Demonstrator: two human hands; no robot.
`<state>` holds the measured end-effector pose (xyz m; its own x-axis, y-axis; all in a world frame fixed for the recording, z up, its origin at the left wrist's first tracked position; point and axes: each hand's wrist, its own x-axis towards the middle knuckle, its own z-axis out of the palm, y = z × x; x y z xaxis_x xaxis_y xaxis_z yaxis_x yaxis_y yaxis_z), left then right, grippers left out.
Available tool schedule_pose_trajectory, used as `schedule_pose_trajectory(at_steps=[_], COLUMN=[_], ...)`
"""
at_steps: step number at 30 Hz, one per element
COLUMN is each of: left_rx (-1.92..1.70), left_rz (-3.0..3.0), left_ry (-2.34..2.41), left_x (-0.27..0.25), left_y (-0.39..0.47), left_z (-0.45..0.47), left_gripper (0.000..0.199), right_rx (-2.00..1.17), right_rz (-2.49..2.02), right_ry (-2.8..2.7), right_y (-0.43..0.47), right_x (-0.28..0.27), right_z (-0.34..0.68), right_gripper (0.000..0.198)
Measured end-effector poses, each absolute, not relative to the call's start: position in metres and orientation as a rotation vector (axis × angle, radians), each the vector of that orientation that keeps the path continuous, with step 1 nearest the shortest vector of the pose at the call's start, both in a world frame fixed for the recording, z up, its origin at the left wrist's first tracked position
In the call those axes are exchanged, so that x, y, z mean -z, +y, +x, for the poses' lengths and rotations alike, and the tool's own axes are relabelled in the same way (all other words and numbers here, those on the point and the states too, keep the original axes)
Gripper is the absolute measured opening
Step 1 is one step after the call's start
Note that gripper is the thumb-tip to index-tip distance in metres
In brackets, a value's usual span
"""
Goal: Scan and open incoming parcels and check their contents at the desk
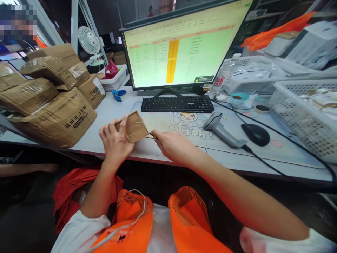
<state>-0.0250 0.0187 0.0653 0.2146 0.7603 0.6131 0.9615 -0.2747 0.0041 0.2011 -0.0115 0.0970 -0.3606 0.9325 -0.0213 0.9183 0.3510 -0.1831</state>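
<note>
My left hand grips a small brown cardboard box, holding it tilted above the front of the desk. Clear tape shows on the box's face. In my right hand is a thin, dark, pointed tool, possibly a small blade. Its tip meets the lower right edge of the box. Most of the tool is hidden inside my closed fingers, so its exact kind is unclear.
Taped cartons are stacked at left. Behind my hands stand a keyboard and monitor. A barcode scanner, a mouse, cables and white baskets occupy the right. Another person's arm shows at far left.
</note>
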Motion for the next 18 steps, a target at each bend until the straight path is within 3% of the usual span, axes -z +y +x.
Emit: schedule_pose_trajectory(at_steps=[6, 10, 18], left_rx=[1.223, 1.485, 1.659], left_rz=[-2.330, -2.574, -2.660], left_ry=[-1.597, -1.473, -1.481], left_x=[-0.078, -0.073, -0.061], left_y=[0.030, 0.026, 0.029], left_z=[-0.073, -0.066, -0.045], left_gripper=[0.121, 0.120, 0.120], right_rx=[0.023, 0.166, 0.248], right_rz=[-1.335, -1.236, -1.302], right_ry=[-2.585, -2.649, -2.699], right_y=[0.019, 0.027, 0.009], right_x=[-0.136, -0.165, -0.187], right_z=[0.232, 0.222, 0.206], right_gripper=[0.035, 0.033, 0.032])
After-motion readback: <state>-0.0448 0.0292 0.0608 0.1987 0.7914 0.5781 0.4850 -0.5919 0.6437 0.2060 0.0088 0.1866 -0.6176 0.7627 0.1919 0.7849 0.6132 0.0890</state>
